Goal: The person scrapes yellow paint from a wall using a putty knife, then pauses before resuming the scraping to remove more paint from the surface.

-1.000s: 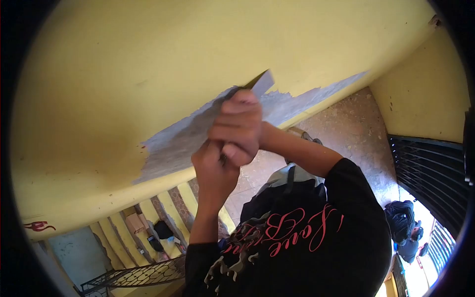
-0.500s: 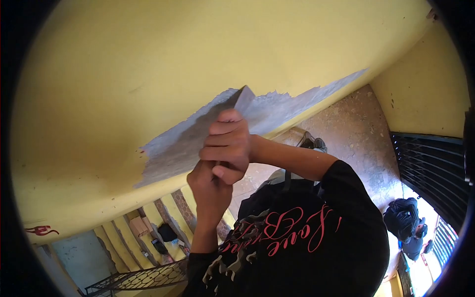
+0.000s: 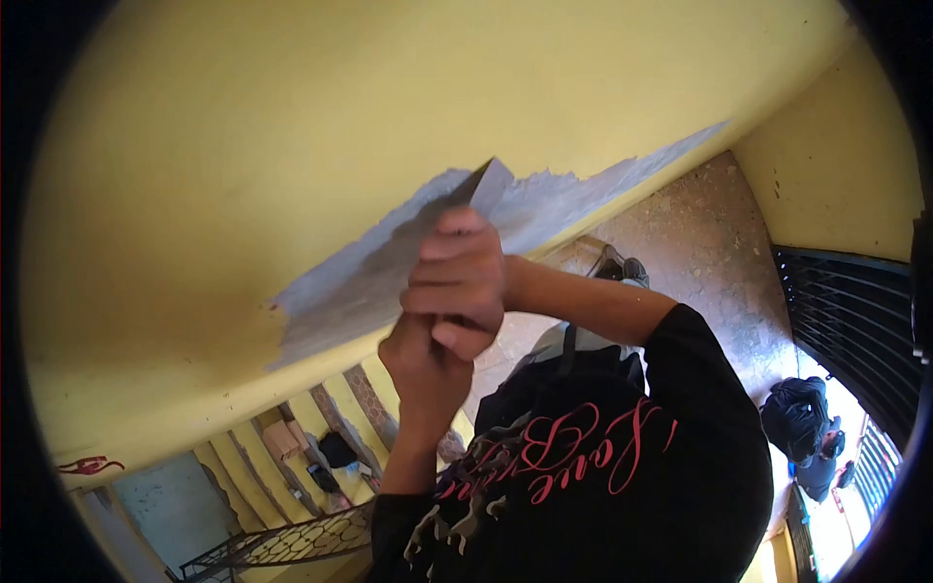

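Note:
A flat metal scraper blade (image 3: pixel 493 182) rests against the yellow wall (image 3: pixel 321 126), at the upper edge of a bare grey patch (image 3: pixel 340 301) with a ragged paint border. My right hand (image 3: pixel 462 277) is closed around the scraper just below the blade, fingers wrapped over it. Directly beneath, my left hand (image 3: pixel 423 360) is closed at the handle end, touching my right hand. The handle is hidden by both hands.
Worn floor (image 3: pixel 695 233) lies along the wall's foot. A dark metal folding gate (image 3: pixel 846 306) stands at the right, with a person (image 3: pixel 802 423) near it. Lower left are yellow-edged steps (image 3: pixel 301 447), a cardboard box (image 3: pixel 285 439) and a metal railing (image 3: pixel 301 544).
Both hands and the scraper sit slightly higher and further right in the view, which has itself turned a little. The grip is the same, and the bare patch looks much alike.

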Demonstrator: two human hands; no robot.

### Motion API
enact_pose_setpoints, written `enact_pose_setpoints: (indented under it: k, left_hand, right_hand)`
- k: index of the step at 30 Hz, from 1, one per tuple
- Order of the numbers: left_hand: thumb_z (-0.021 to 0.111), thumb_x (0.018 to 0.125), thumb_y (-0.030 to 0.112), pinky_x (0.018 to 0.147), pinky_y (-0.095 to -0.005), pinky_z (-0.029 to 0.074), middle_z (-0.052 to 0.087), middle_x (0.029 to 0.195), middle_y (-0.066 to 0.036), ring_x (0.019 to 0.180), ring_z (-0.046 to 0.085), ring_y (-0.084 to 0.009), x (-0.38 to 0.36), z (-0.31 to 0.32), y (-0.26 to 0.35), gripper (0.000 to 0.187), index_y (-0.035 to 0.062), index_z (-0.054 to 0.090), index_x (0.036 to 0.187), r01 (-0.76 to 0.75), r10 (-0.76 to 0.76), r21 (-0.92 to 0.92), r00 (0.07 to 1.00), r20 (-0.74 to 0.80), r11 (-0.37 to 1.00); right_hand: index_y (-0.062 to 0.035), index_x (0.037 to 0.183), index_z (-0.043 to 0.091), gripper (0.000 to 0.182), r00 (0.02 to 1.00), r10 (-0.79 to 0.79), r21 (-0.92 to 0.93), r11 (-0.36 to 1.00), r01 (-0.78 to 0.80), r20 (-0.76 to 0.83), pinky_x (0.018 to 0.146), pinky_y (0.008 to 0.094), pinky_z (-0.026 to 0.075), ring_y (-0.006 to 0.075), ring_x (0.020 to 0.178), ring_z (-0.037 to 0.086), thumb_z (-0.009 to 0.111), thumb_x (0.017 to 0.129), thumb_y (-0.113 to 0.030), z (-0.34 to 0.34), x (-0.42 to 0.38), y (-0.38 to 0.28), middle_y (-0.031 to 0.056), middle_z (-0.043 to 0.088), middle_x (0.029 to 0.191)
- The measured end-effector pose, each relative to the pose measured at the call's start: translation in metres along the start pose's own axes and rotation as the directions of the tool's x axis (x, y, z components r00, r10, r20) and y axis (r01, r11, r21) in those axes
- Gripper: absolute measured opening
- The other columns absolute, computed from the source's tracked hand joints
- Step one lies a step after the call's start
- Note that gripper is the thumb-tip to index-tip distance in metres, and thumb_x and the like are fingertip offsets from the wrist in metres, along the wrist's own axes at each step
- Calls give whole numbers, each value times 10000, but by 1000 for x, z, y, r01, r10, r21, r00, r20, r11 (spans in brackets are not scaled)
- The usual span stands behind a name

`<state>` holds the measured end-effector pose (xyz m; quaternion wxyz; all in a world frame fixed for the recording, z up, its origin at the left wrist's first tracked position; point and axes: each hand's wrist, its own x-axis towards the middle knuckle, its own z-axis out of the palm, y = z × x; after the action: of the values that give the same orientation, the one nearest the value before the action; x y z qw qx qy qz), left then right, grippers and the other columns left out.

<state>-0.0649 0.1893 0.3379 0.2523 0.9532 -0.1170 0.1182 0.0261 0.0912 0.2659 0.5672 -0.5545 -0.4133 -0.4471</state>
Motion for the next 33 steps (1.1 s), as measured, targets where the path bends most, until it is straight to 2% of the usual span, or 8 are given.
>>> enact_pose_setpoints:
  k: [9, 10, 19, 21, 22, 29, 30, 33]
  left_hand:
    - [612, 831, 123, 606, -320, 475, 625, 740, -179, 664, 647, -236, 11, 1, 5, 172, -43, 581, 859, 37, -36, -23, 998, 61, 999]
    - [629, 816, 116, 568, -376, 480, 619, 755, -190, 687, 635, -385, 11, -2, 5, 162, -18, 592, 899, 9, -6, -44, 997, 75, 999]
    - [620, 820, 103, 567, -354, 487, 621, 722, -180, 663, 660, -340, -9, -25, 8, 154, -16, 600, 916, 65, -68, -37, 996, -65, 997]
    - [567, 872, 80, 599, -275, 458, 616, 697, -115, 664, 574, -113, -5, -18, 13, 138, -53, 594, 848, 65, -66, -27, 997, -26, 998]
    - [580, 854, 90, 566, -284, 440, 598, 671, -120, 631, 551, -110, -6, -17, 12, 146, -51, 577, 815, 44, -46, -42, 997, -62, 998]
    - [585, 863, 111, 558, -302, 439, 583, 664, -151, 607, 569, -157, 3, -23, 15, 176, -51, 561, 801, 28, -28, -32, 1000, 0, 999]
    - [639, 801, 93, 580, -362, 483, 610, 738, -194, 656, 639, -350, 2, -25, 14, 143, -18, 586, 874, 61, -60, -44, 998, 31, 997]
    - [639, 799, 90, 590, -355, 481, 609, 734, -195, 655, 639, -345, -10, -27, 10, 139, -21, 584, 863, 58, -58, -37, 998, -18, 998]
  right_hand:
    - [-135, 602, 504, 180, 1000, 25, -95, 995, -25, -3, 670, 356, 353, 202, 577, 463, 556, 671, -294, -10, 3, 5, 7, 436, 562]
    - [-135, 599, 504, 165, 999, 41, -97, 994, -44, -30, 690, 359, 360, 202, 579, 465, 560, 663, -276, -10, 6, 1, 8, 435, 561]
    - [-137, 597, 502, 159, 1000, 0, 53, 999, 1, -18, 684, 349, 360, 204, 584, 465, 571, 664, -263, 11, 19, -14, 8, 440, 558]
    - [-136, 597, 502, 164, 1000, 4, 38, 999, -5, 23, 688, 349, 362, 204, 587, 468, 574, 667, -267, 9, 22, -11, 7, 441, 558]
    - [-136, 602, 510, 164, 1000, 6, 45, 999, -6, -1, 686, 349, 360, 204, 585, 464, 570, 671, -272, 9, 23, -13, 6, 442, 558]
    - [-133, 615, 529, 168, 998, 38, 45, 998, -36, -43, 669, 360, 345, 206, 572, 449, 574, 669, -286, 9, 23, -16, 5, 451, 562]
    - [-133, 613, 526, 172, 998, 58, 23, 998, -57, -34, 674, 359, 346, 206, 573, 452, 580, 669, -286, 4, 22, -13, 5, 451, 563]
    - [-132, 610, 522, 178, 999, 43, 60, 997, -42, -28, 684, 358, 346, 205, 574, 450, 578, 673, -288, 12, 19, -22, 5, 448, 562]
